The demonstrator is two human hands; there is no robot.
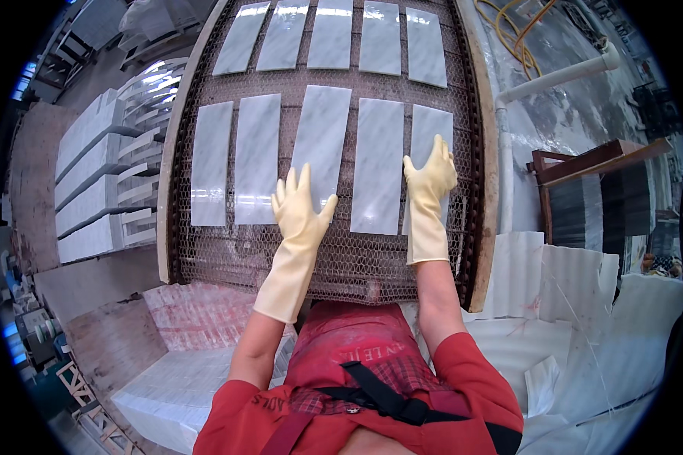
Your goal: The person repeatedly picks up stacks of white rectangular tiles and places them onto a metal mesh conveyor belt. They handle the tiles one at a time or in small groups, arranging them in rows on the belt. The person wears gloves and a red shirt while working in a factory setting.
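Note:
Two rows of white-grey marble tiles lie on a wire mesh conveyor belt [334, 262]. My left hand [300, 208], in a cream rubber glove, is spread over the lower end of the middle tile [322, 129], which sits slightly tilted. My right hand [431, 178], gloved alike, rests on the rightmost tile [429, 121] of the near row, its fingers stretched out and hiding much of that tile. Between my hands lies another marble tile [378, 163]. To the left are two more, a tile [256, 155] and the outermost tile [211, 163].
Wooden side rails [482, 152] edge the belt. Stacked pale tiles [91, 189] stand at the left, and a white tile stack [167, 394] sits low beside me. White corrugated sheets [577, 303], a white pipe [558, 83] and a yellow hose [512, 38] are at the right.

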